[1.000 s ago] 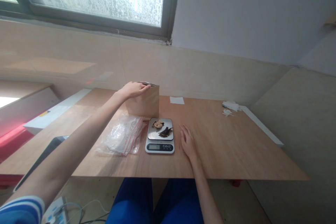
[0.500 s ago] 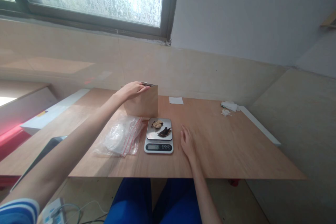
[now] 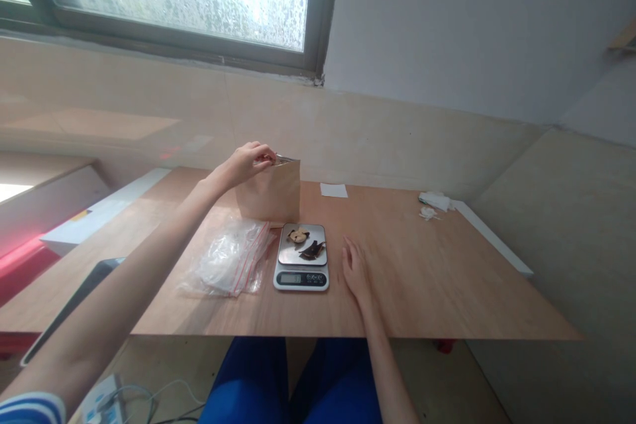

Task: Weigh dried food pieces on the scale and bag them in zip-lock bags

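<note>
My left hand (image 3: 252,160) is at the mouth of a brown paper bag (image 3: 271,193), its fingers curled together over the rim. Whatever is between them is too small to make out. On a white kitchen scale (image 3: 301,280) with a metal plate lie pale, dark-edged dried slices (image 3: 299,235) and a few dark dried pieces (image 3: 313,250). The display digits cannot be read. My right hand (image 3: 354,269) rests on the table just right of the scale, fingers stretched out and holding nothing.
Clear zip bags (image 3: 226,258) lie in a pile left of the scale. A white paper (image 3: 334,190) is near the wall, and crumpled white scraps (image 3: 435,202) are at the back right. A dark flat object (image 3: 84,295) lies under my left forearm.
My left hand has risen and drawn back slightly from inside the bag's mouth, and its fingers have curled together. My right hand and the pieces on the scale have stayed put.
</note>
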The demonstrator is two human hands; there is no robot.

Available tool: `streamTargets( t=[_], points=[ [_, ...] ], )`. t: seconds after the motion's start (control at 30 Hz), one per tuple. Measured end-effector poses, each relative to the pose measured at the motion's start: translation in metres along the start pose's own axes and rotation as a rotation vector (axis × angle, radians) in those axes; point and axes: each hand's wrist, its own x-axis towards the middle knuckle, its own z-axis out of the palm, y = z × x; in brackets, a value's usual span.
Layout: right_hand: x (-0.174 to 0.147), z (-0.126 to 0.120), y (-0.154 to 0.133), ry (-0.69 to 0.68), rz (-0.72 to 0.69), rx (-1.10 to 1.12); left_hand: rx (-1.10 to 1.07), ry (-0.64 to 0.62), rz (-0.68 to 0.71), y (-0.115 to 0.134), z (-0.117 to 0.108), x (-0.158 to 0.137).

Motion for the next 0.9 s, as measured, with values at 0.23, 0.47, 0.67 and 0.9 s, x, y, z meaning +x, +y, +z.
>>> streamTargets(
  t=[0.23, 0.47, 0.67, 0.9],
  points=[
    [0.001, 0.001, -0.001, 0.006, 0.022, -0.001, -0.171, 0.267, 0.030, 0.061, 0.019, -0.051],
    [0.002, 0.001, 0.002, 0.006, 0.007, -0.012, -0.206, -0.042, 0.003, 0.073, 0.088, -0.145],
    [0.001, 0.002, 0.002, 0.011, 0.034, -0.007, -0.307, -0.101, -0.162, 0.066, 0.109, -0.171],
    [0.001, 0.001, 0.001, 0.015, 0.030, -0.020, -0.359, -0.059, -0.164, 0.079, 0.118, -0.162]
  ],
)
